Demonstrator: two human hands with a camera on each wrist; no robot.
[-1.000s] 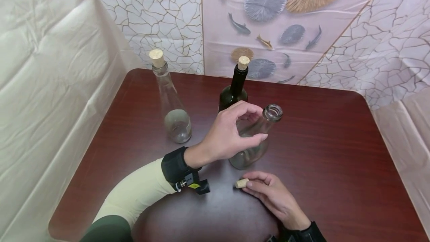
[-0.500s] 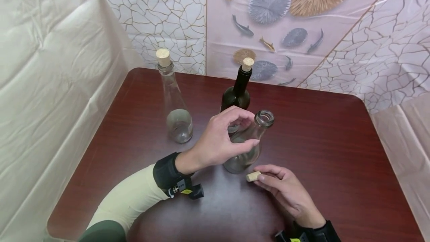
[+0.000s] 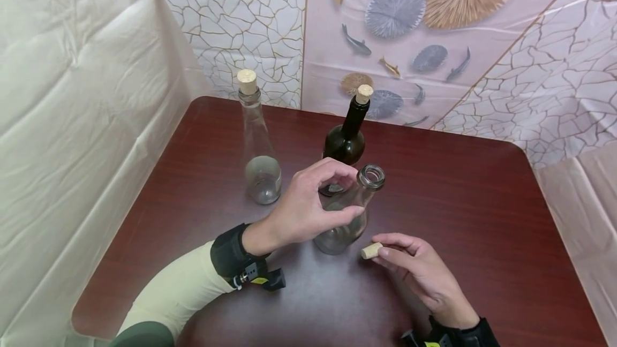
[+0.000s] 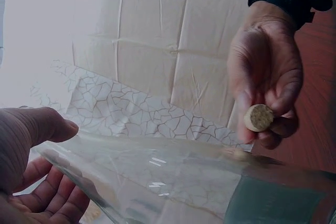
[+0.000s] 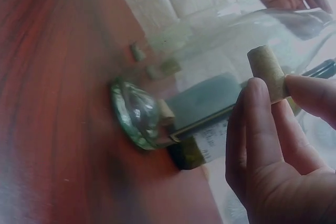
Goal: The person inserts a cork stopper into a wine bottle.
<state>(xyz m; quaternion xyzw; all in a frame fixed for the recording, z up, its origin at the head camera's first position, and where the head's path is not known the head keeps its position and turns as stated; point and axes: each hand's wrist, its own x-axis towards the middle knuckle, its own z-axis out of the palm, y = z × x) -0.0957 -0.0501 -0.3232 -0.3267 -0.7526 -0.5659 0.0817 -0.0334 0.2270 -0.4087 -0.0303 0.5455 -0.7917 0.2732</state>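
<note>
A clear glass bottle (image 3: 333, 241) with a bare mouth stands on the table near the middle in the head view. My left hand (image 3: 301, 202) holds it below the neck, thumb on the near side and fingers curled behind the glass. To the right of the bottle's base, my right hand (image 3: 431, 274) pinches a small cork (image 3: 371, 251) between thumb and fingertips. The cork (image 5: 266, 72) shows its full side in the right wrist view. From the left wrist, only the cork's round end (image 4: 259, 118) faces the camera.
Behind the left hand stands a dark green bottle (image 3: 351, 135) topped with a cork (image 3: 365, 93). Farther left is another clear bottle (image 3: 262, 173), also with a cork (image 3: 247, 82). The dark red table (image 3: 458, 202) ends at patterned cloth walls (image 3: 241, 15).
The left hand and its bottle have shifted left and nearer the person. My right hand, still pinching the cork, has moved right and slightly away from the front. The head view has shifted a little.
</note>
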